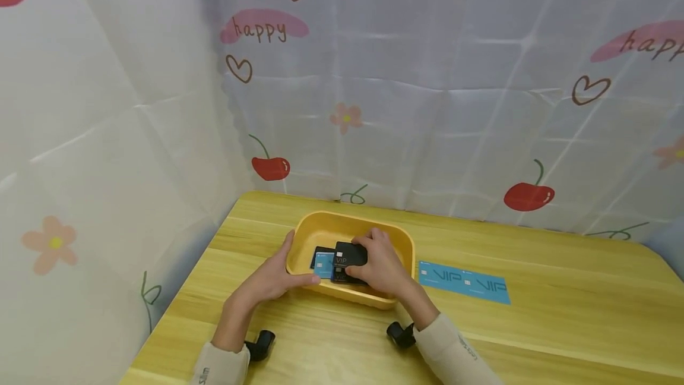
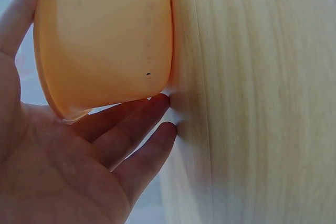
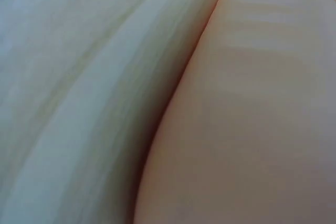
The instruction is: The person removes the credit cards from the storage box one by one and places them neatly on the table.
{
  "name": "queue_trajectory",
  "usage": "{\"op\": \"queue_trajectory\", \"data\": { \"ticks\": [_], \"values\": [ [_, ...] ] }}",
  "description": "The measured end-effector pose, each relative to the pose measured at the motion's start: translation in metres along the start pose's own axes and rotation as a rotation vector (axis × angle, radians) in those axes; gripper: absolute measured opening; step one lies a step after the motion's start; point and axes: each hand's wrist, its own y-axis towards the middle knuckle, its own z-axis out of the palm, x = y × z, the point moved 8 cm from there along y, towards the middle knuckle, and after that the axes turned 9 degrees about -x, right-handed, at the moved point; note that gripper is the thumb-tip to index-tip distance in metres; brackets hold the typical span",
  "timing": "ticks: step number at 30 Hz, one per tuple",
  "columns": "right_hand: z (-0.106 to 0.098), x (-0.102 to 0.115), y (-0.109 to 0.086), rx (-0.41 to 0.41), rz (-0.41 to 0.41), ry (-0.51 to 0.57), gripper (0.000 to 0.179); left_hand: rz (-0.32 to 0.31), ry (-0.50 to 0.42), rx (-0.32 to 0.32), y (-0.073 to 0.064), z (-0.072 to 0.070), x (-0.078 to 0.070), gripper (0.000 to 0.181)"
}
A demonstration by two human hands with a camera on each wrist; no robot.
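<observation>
Pinching a black card [image 1: 350, 252], the right hand [image 1: 380, 263] might drop it if grip slackens; the left hand [image 1: 271, 278], fingers extended, rests against the yellow tray [image 1: 331, 233].

A pale curtain [image 1: 427, 106] printed with cherries [image 1: 529, 196] and flowers [image 1: 55, 243] hangs behind a wood-grain table [image 1: 561, 296].

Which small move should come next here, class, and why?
Probably the right hand should lift the black card over the right rim of the yellow tray, toward the two blue cards. It pinches that card above other cards, the left hand rests against the tray's left end, and the blue pair's neat row on the table suggests laying out.
</observation>
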Motion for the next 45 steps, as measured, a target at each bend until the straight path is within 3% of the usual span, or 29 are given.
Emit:
{"op": "queue_trajectory", "data": {
  "ticks": [12, 32, 45],
  "values": [
    [-0.010, 0.013, -0.009, 0.020, -0.051, 0.010, 0.051, -0.001, 0.006, -0.003, 0.000, 0.000, -0.001, 0.121],
    [-0.048, -0.001, -0.032, -0.046, -0.067, 0.025, 0.053, 0.001, 0.023, -0.009, 0.000, 0.000, 0.000, 0.122],
    [-0.067, -0.018, -0.048, -0.119, -0.024, 0.038, 0.053, 0.000, 0.030, -0.010, -0.001, 0.000, -0.001, 0.121]
  ]
}}
